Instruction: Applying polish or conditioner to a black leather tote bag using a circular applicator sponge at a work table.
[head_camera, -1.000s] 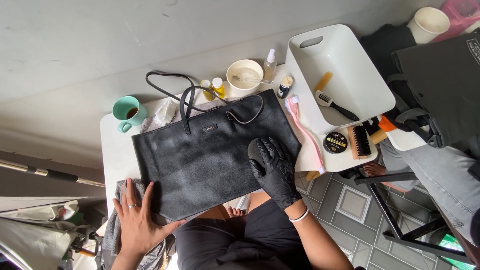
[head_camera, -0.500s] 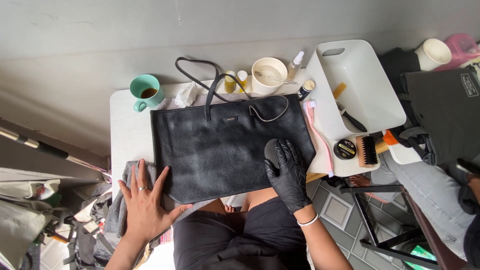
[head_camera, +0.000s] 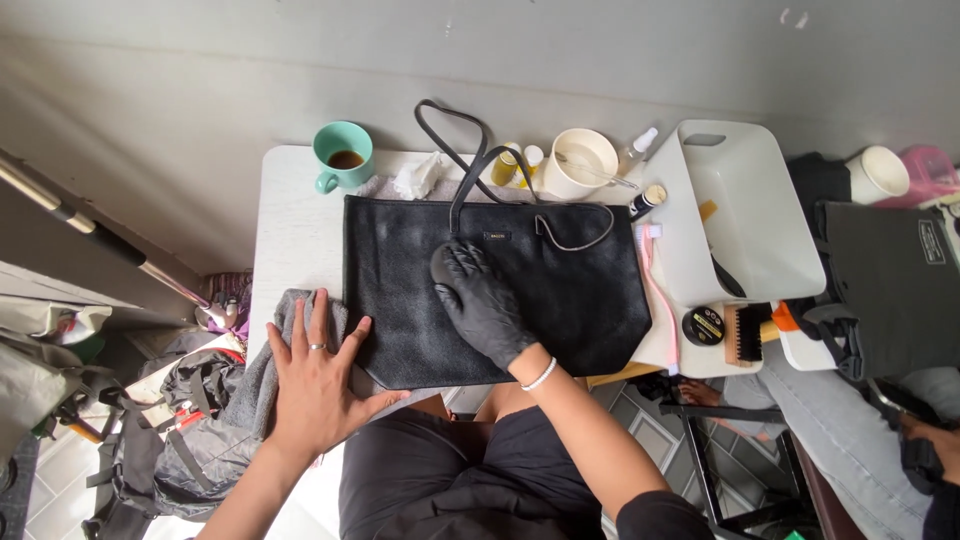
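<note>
Rubbing across the black leather tote bag (head_camera: 560, 290), laid flat on the white surface (head_camera: 295, 230) with its handles looped toward the wall. Right hand (head_camera: 485, 305) in a black glove, palm down near the middle of the bag's upper panel, fingers spread and pressed flat; something small and dark may sit under the fingertips, hard to tell. No closed grip there, just an open hand bearing down. Left hand (head_camera: 315, 375) bare, ring on one finger, splayed open on the grey cloth (head_camera: 265, 370) at the bag's near-left corner, thumb resting on the bag's edge, pinning rather than clutching.

Best done, by the look of it, with even pressure and small overlapping strokes, working outward toward the seams. Worth keeping that left hand planted so the leather does not creep or wrinkle. Careful near the small label (head_camera: 497, 237) and the handle roots, where a pad tends to snag. Careful too of the green mug (head_camera: 343, 157) with dark liquid and the cream bowl (head_camera: 582, 160) just beyond the top edge: a wide sweep could nudge them. White bin (head_camera: 765, 250) and brush (head_camera: 745, 335) off to the right, well clear.
</note>
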